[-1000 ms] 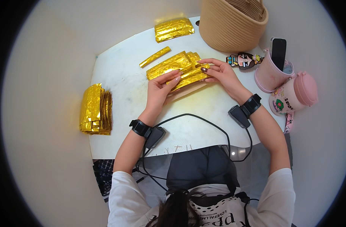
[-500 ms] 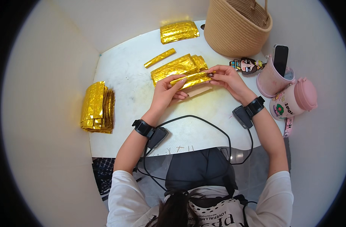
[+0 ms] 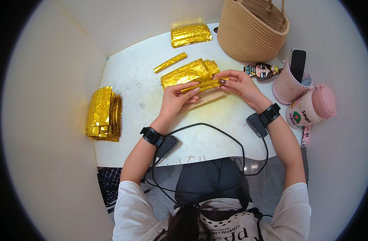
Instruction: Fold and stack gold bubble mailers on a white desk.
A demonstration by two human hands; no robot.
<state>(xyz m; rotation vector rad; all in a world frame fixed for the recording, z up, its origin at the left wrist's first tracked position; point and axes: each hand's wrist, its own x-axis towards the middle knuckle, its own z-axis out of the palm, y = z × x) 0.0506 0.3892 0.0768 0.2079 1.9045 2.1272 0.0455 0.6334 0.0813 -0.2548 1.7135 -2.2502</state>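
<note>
Between my hands is a narrow folded strip of shiny gold foil paper (image 3: 206,85), held level over the table. My left hand (image 3: 176,97) pinches its left end between thumb and fingers. At the right end, my right hand (image 3: 239,85) grips it the same way. Below the strip lies a flat tan piece (image 3: 208,98), partly covered by it and by my left fingers. Just behind my hands, a pile of gold foil sheets (image 3: 186,73) rests on the table, and a single rolled or folded gold strip (image 3: 170,62) lies farther back.
A gold stack (image 3: 191,35) sits at the back, another gold stack (image 3: 101,114) at the left edge. On the right stand a woven basket (image 3: 250,34), a pink holder (image 3: 288,86) with a phone (image 3: 298,64), a pink-lidded bottle (image 3: 312,105) and a cartoon figure (image 3: 263,71). Black cables (image 3: 216,127) run from my wrist devices.
The foil strip looks narrower and turned more edge-on. My right fingers have shifted slightly left along it, and more of the tan piece shows beneath.
</note>
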